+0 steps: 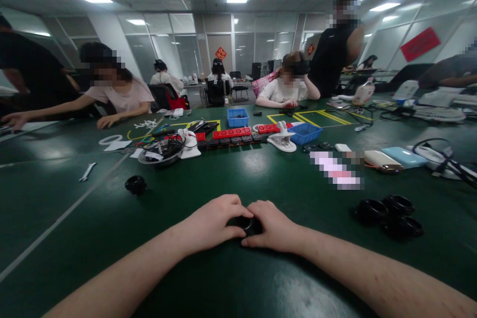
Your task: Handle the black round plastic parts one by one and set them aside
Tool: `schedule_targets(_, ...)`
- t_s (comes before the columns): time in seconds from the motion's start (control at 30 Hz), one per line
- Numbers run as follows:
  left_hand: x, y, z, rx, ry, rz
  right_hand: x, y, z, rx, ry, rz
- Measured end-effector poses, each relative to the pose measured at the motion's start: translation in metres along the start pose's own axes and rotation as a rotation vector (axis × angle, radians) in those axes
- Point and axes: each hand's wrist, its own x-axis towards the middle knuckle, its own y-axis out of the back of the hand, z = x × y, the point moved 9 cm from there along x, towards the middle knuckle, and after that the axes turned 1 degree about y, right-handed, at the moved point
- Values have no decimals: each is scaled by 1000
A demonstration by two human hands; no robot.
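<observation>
A small black cup-like round part [252,227] is held just above or on the green table [231,278], mostly covered by my fingers. From the left, my left hand [216,219] closes its thumb and fingers on it. My right hand [275,226] grips the same part from the right, the fingertips of both hands almost meeting. A similar black round part [136,185] stands alone to the left. To the right sits a cluster of three more, the nearest being a black open-topped part [402,227].
Ahead lie red socket strips [231,132], a white clip base [282,138], blue bins [237,117] and a clear bowl [161,151] of black pieces. A wrench [88,172] is at left. Power banks [404,157] and cables lie at right. Several people sit or stand beyond.
</observation>
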Motion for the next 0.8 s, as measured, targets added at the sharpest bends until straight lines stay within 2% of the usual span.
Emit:
schedule_targets(0.1,3,-2,1,205,153,79,1,-4,-3,-119,-34,44)
schedule_targets(0.17,5,-5,7,344,199,118,2,-6,-2,-192,-72,59)
schedule_targets(0.27,5,-8,15,450,214,190,-1,-5,0,-262,-112,58)
schedule_targets(0.37,2,-7,14,431,178,229,-6,1,1,-301,-105,50)
schedule_targets(0.5,-4,-1,11,198,37,136,-10,8,-5,-133,40,24)
schedule_targets(0.63,-9,7,13,-4,-112,25,-7,4,-4,93,117,-124)
schedule_targets(0.8,-5,-4,12,-54,-167,-65,0,0,-1,152,147,-231)
